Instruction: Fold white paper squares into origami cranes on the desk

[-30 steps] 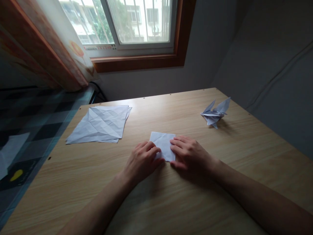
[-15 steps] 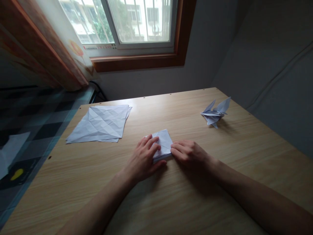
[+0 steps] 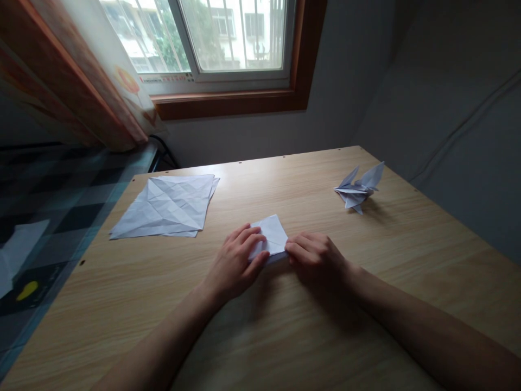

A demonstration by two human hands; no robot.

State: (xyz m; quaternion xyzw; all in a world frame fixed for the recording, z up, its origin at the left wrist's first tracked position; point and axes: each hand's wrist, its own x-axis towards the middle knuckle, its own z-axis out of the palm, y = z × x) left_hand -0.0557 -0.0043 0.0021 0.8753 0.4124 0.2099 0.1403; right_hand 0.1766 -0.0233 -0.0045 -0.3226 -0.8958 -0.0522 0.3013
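Note:
A small folded white paper (image 3: 270, 232) lies on the wooden table (image 3: 277, 184), between my two hands. My left hand (image 3: 237, 259) rests on its left side, fingers spread over the top and the thumb near the front edge. At the right corner, my right hand (image 3: 314, 253) is closed, its fingertips pinching the paper's edge. A crease line runs across the top of the paper, and its front edge shows more than one layer. My left fingers hide its left part.
Creased white paper sheets (image 3: 179, 203) lie stacked at the table's far left. A folded paper figure (image 3: 357, 188) with pointed wings stands at the far right. Beyond the table are a window (image 3: 240, 38), a curtain (image 3: 81, 70) and a checked cloth (image 3: 61, 190) on the left.
My left thumb has moved up from the table in front of the paper onto its front edge. The left fingers have shifted slightly left, and the right hand has barely moved.

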